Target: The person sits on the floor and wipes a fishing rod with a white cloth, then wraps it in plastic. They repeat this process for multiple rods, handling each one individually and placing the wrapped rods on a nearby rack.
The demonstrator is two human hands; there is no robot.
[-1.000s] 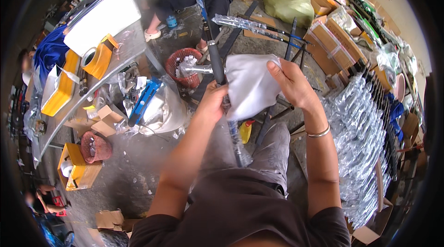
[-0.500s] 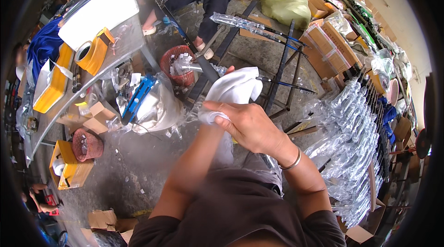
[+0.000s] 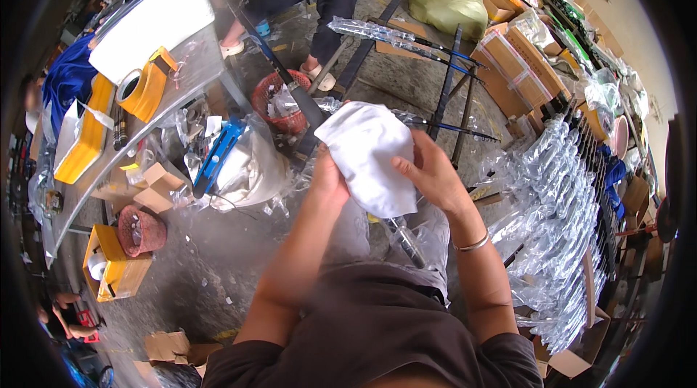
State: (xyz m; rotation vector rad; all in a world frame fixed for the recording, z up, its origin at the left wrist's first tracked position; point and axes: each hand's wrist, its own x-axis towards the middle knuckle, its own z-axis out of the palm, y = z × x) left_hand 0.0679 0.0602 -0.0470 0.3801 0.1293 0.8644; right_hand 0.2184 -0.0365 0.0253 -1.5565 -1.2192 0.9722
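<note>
A white cloth (image 3: 370, 156) is spread between my two hands in front of my body. My left hand (image 3: 330, 179) is closed on its left edge. At the right edge, my right hand (image 3: 437, 174) pinches it, thumb on top and the other fingers partly hidden behind. Behind the cloth passes a blue-and-black fishing rod (image 3: 276, 65) with a thick dark grip, slanting down from the upper left. Below the cloth, a clear-wrapped rod end (image 3: 408, 244) shows above my lap. Whether it belongs to the same rod I cannot tell.
Plastic-wrapped rods (image 3: 396, 34) lie across a dark metal frame (image 3: 444, 87) ahead. Many wrapped rods (image 3: 552, 221) stand stacked at the right. A red basket (image 3: 290, 123), a white sack (image 3: 254, 170) and a table (image 3: 192, 83) are at left. Another person (image 3: 330, 10) sits ahead.
The cloth was bunched, with my right hand crossed over my left; now it is spread flatter and my hands are apart at its sides. The clear-wrapped rod end shows more below it.
</note>
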